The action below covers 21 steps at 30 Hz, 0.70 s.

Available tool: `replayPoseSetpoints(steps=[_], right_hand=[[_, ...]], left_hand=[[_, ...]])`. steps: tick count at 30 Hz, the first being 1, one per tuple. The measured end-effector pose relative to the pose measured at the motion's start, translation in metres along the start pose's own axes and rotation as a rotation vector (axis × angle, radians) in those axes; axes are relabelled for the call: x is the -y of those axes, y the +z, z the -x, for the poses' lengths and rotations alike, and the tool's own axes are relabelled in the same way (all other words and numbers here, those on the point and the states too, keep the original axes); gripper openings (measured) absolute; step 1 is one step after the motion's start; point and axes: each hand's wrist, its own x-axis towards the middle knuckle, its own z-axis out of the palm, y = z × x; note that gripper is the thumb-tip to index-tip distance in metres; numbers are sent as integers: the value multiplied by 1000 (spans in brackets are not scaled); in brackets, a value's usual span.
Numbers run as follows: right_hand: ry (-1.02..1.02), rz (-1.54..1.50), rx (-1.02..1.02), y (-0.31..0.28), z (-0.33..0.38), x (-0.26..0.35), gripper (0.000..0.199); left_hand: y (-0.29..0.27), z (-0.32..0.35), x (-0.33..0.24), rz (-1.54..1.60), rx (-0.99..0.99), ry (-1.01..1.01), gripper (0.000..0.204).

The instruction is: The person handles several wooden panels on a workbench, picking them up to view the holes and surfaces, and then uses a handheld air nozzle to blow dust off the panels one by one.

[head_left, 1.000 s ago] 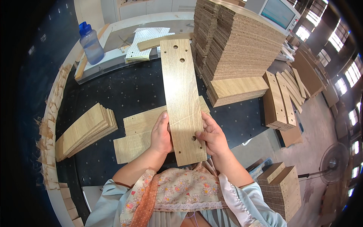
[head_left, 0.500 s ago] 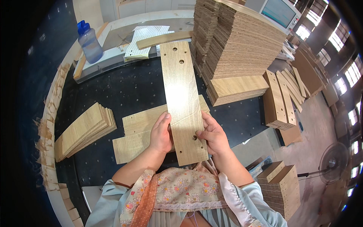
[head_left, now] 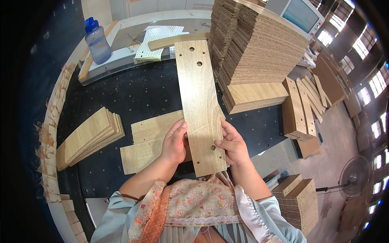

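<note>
Between my two hands I hold up a long wood-grain board with several round holes near its two ends. My left hand grips its left edge, the fingers partly hidden behind it. On the opposite edge my right hand is closed, the thumb on the front face beside a hole. Light glares off the board's upper left part. Beneath it, two more wood-grain boards lie on the black table; the farther one and the nearer one are partly covered by my left arm and the held board.
A fanned stack of boards lies at the left. Tall stacks of panels rise at the back right, with a lower pile before them. A blue-capped bottle and paper sheets are at the back. A fan stands at right.
The held board has shifted slightly to the right and up, and the glare on it has weakened and moved toward its left edge. Both hands keep their grip.
</note>
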Motion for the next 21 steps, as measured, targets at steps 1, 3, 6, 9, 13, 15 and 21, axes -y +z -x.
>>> replayPoseSetpoints(steps=[1,3,6,9,13,15,21], right_hand=[[-3,-3,3,0,0,0,71],[-8,20,9,-1,1,1,70],[-30,45,24,-6,0,0,69],[-50,60,30,-13,-1,-4,69],[-46,100,38,-15,0,-3,69],[-47,100,36,-17,0,-4,70],[-59,148,22,-15,1,-3,70]], left_hand=[[0,0,-1,-20,0,-6,43],[0,1,0,-38,-9,9,43],[-1,1,0,-41,-1,6,42],[-6,0,3,-35,43,-7,41],[-8,-1,7,-106,126,31,43],[-10,-3,9,-98,123,28,45],[-12,-4,11,-85,121,-8,45]])
